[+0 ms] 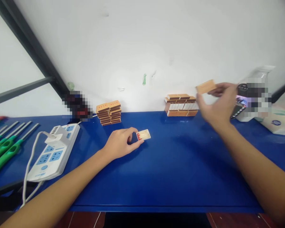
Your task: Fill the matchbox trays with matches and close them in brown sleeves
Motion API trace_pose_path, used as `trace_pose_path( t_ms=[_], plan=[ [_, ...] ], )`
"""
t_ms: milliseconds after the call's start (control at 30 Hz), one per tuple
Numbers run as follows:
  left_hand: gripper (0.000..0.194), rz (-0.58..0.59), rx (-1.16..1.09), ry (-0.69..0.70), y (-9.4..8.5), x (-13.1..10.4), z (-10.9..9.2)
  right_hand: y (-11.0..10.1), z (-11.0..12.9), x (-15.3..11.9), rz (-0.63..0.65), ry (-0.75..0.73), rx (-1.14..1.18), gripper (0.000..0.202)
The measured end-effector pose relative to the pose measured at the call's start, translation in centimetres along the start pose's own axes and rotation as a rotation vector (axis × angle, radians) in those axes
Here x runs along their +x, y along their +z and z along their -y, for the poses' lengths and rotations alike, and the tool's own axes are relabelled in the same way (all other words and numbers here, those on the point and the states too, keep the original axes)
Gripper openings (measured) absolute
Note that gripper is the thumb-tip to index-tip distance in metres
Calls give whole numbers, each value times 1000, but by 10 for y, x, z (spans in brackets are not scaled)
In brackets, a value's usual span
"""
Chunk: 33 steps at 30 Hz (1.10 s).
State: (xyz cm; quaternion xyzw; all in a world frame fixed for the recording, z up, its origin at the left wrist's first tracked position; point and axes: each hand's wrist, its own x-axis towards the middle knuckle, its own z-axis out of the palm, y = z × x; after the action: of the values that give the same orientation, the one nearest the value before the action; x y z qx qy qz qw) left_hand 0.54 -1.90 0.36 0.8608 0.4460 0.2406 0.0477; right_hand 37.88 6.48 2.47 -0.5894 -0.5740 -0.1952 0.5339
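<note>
Between the thumb and fingers of my left hand (120, 142) is a small open matchbox tray (144, 135) on the blue tabletop, with red-tipped matches in it. My right hand (219, 103) is raised at the right and pinches a tan matchbox (206, 86) in the air. Just left of and below that hand stands a built-up stack of matchboxes (182, 113) against the wall, some flat and some on end. Beyond my left hand rises another pile of matchboxes (108, 112), laid flat in two columns.
A white power strip (59, 152) with a plugged-in charger and cable lies at the left, beside several green-handled lighters (8, 152). Blurred dark items (77, 106) stand near the wall. At the right are a pixelated box (249, 101) and a tissue pack (279, 122).
</note>
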Motion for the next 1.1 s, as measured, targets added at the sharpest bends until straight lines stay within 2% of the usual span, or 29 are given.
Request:
trace_pose_path(
  t_ms=[67, 133, 167, 200, 267, 367, 500, 633, 800, 967, 1100],
  plan=[
    [34, -92, -4, -28, 0, 1, 1, 6, 37, -22, 174, 72, 233, 55],
    [33, -160, -12, -57, 0, 1, 2, 10, 72, -47, 486, 120, 424, 51],
    [33, -178, -17, -69, 0, 2, 3, 11, 85, -59, 581, 143, 487, 51],
    [32, -187, -24, -76, 1, 2, 4, 11, 96, -70, 659, 149, 522, 50],
    [33, -195, -40, -78, 2, 2, 5, 10, 108, -85, 734, 119, 551, 47],
    [33, -195, -64, -74, 5, 2, 6, 9, 108, -93, 769, 26, 591, 50],
    [34, -174, -74, -67, 6, 2, 7, 11, 97, -90, 801, -98, 567, 60],
    [35, -151, -89, -10, 4, 2, 11, 12, 94, -87, 813, -168, 509, 57],
    [32, -190, -69, 63, 6, 3, 16, 10, 93, -87, 748, -274, 437, 56],
    [31, -187, -65, 69, 6, 3, 17, 12, 89, -87, 714, -359, 432, 46],
    [32, -173, -89, 55, 4, 3, 19, 15, 86, -87, 725, -368, 503, 44]
  ],
)
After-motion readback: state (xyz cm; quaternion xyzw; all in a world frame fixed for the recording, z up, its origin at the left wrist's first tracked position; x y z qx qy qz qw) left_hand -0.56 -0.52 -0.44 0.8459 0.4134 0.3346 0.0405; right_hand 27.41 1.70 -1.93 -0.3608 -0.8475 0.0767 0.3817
